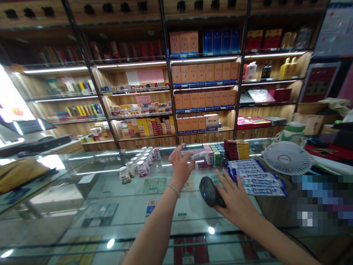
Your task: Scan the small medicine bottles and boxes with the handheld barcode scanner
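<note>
My left hand (pixel 180 163) is raised over the glass counter, with thumb and fingers closed on one end of a slim pale packet (pixel 199 154). The packet's far end reaches the rows of small green and white containers (pixel 216 154). A black handheld barcode scanner (pixel 209 192) with a small blue light sits by my right hand (pixel 234 193). My right hand's fingers are spread, and its thumb touches the scanner's handle. Blue and white packets (pixel 259 178) lie fanned out just beyond those fingers. Several small white-capped jars (pixel 140 162) stand in rows left of my left hand.
The glass counter (pixel 121 217) has goods beneath its top. A stack of red and yellow packs (pixel 237 149), a white round fan (pixel 286 158) and a green-lidded container (pixel 294 132) stand along the right. Shelves of orange boxes (pixel 205 101) line the back wall.
</note>
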